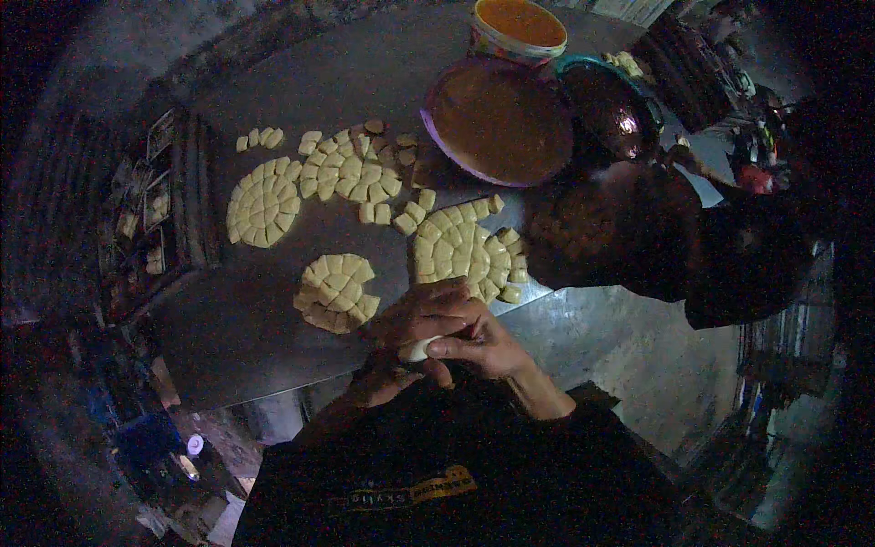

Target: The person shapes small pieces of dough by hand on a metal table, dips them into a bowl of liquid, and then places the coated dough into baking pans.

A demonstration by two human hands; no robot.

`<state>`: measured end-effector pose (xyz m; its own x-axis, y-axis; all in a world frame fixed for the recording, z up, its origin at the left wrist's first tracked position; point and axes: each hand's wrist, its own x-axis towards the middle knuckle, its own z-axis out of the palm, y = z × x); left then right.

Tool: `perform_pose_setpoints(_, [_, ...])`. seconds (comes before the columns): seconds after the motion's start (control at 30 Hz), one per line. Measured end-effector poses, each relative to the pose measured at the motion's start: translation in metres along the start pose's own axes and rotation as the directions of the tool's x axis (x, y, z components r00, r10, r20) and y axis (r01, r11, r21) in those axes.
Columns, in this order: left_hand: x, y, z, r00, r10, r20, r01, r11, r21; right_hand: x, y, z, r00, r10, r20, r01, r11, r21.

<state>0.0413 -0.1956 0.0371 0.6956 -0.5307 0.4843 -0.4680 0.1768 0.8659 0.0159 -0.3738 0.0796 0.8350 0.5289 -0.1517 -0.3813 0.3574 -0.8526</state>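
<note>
- A small, smooth, white lump of dough (420, 350) is held in front of the person's dark top (538, 474), near the edge of the wide grey table (232, 333).
- The lump is clamped between the two hands: it is cupped by the left hand (394, 339), and it is pressed by the thumb of the right hand (488, 345).
- Some of the left fingers are hidden by the right hand, so how they are bent cannot be told.
- Just past the hands, a big patch of pale yellow cut dough pieces (456, 244) is spread on the table.
- To the left, a smaller round patch of pale pieces (333, 287) is seen, with one bite-like gap in its right side.
- Farther off, small brown round lumps (406, 157) are set beside more pale pieces (351, 173).
- Brown stuff is held in a wide purple-rimmed basin (439, 148), and orange stuff in a white round bucket (515, 50) behind it.
</note>
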Motion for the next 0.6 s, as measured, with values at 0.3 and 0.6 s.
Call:
perform_pose_setpoints(0.3, [0.009,-0.016,0.004,0.823,-0.381,-0.421,0.27,0.915,-0.299,0.089,-0.085,-0.065,0.895,-0.153,-0.419,-0.159,0.767,-0.622])
perform_pose_setpoints(0.6, [-0.035,-0.013,-0.015,0.735,-0.505,-0.453,0.26,0.826,-0.5,0.19,-0.042,-0.274,0.96,0.146,0.239,0.226,-0.908,-0.353])
